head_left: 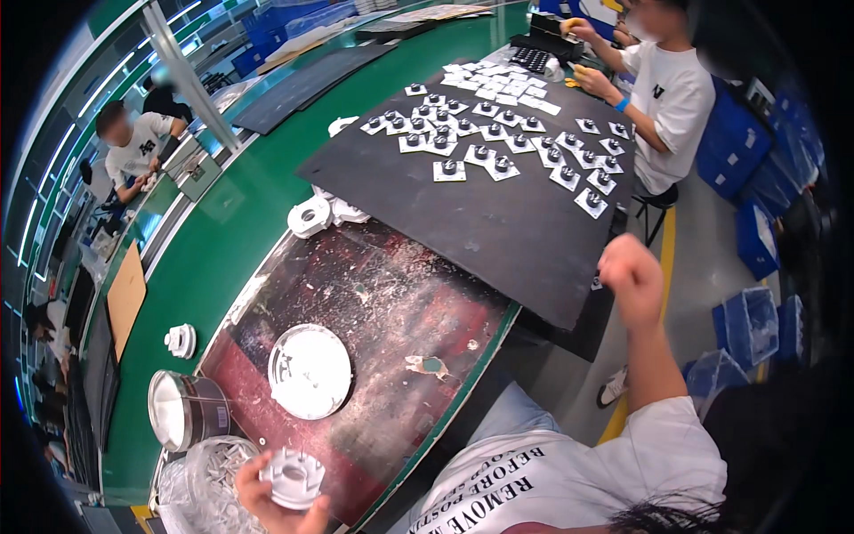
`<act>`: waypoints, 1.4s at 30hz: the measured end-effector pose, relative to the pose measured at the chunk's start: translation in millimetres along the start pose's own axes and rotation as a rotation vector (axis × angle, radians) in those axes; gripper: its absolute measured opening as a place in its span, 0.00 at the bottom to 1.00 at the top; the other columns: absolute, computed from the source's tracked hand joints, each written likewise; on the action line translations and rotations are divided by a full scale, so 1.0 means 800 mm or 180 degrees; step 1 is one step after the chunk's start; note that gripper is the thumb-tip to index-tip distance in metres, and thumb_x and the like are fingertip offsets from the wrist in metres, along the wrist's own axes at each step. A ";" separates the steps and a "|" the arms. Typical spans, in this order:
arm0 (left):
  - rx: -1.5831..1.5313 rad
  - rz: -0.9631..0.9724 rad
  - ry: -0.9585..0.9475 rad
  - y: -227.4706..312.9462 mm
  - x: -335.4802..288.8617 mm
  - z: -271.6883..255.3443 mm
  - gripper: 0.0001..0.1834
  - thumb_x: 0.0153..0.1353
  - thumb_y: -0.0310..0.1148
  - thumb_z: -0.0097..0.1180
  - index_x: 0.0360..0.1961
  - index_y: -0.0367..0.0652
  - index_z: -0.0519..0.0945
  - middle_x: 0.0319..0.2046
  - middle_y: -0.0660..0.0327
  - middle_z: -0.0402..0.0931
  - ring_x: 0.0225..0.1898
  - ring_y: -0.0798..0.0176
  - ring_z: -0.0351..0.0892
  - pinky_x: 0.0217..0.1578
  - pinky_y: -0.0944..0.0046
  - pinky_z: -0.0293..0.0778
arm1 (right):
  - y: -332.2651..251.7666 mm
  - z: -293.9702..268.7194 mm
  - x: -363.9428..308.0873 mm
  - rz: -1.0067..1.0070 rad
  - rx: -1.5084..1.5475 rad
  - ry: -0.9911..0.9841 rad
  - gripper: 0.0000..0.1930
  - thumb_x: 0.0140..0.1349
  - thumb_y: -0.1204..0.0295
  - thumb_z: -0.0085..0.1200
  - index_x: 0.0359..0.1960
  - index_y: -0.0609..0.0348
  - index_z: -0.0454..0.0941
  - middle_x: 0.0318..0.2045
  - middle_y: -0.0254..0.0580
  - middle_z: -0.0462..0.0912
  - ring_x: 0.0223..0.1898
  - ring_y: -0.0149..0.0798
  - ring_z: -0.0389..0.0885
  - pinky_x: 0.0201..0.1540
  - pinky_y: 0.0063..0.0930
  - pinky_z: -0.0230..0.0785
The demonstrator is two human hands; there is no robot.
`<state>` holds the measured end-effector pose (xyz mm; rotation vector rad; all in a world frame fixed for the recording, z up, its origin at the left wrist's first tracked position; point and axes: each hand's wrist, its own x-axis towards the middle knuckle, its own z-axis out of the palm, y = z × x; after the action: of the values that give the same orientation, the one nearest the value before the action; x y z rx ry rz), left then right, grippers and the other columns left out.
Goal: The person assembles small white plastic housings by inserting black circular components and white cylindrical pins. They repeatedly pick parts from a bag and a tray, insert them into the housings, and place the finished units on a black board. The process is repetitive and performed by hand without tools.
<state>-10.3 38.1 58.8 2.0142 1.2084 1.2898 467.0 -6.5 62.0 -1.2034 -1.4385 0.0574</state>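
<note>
Low at the left, my left hand [258, 500] grips a white round plastic part [294, 479] with a central hole, fingers and thumb on its rim. My right hand [633, 278] is raised beside the right edge of the black board [525, 236], its fingers curled closed; whatever may be inside them is hidden. Between the hands, on the worn reddish-black worktop [405, 311], lies a white round dish [310, 370]. Beside my left hand sits a clear plastic bag [218, 485] of small white pieces, with an open tin [185, 409] of white contents behind it.
Many white square cards with black round parts [448, 169] cover the far board. White plastic fittings [311, 216] stand at the worktop's far-left corner, another [181, 341] on the green surface. A co-worker [672, 98] sits far right. Blue crates [747, 325] stand on the floor.
</note>
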 end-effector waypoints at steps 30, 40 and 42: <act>0.1589 -0.1273 -0.0638 0.003 -0.088 0.044 0.39 0.54 0.51 0.56 0.62 0.41 0.61 0.59 0.51 0.64 0.61 0.48 0.62 0.63 0.49 0.54 | 0.077 -0.010 0.041 0.1674 -0.3590 0.0241 0.28 0.42 0.47 0.65 0.34 0.61 0.82 0.44 0.36 0.76 0.53 0.40 0.67 0.54 0.39 0.53; 0.2136 -0.0710 -0.1145 -0.017 -0.102 0.035 0.34 0.52 0.44 0.57 0.58 0.43 0.59 0.63 0.50 0.56 0.64 0.48 0.54 0.64 0.49 0.49 | 0.057 -0.004 0.049 0.1394 -0.2669 0.0484 0.24 0.44 0.59 0.65 0.39 0.64 0.80 0.38 0.48 0.83 0.41 0.45 0.80 0.47 0.34 0.67; 0.1466 -0.0451 0.0173 0.001 -0.103 0.055 0.26 0.46 0.27 0.67 0.43 0.43 0.64 0.60 0.46 0.55 0.60 0.44 0.59 0.59 0.49 0.57 | 0.011 0.014 0.051 0.1548 -0.1956 0.0335 0.25 0.43 0.66 0.66 0.43 0.66 0.78 0.37 0.49 0.83 0.40 0.39 0.81 0.45 0.28 0.70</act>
<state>14.6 -29.4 -0.5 2.1553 1.7700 1.0740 473.5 31.5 81.7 -2.0133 -1.0671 -0.1224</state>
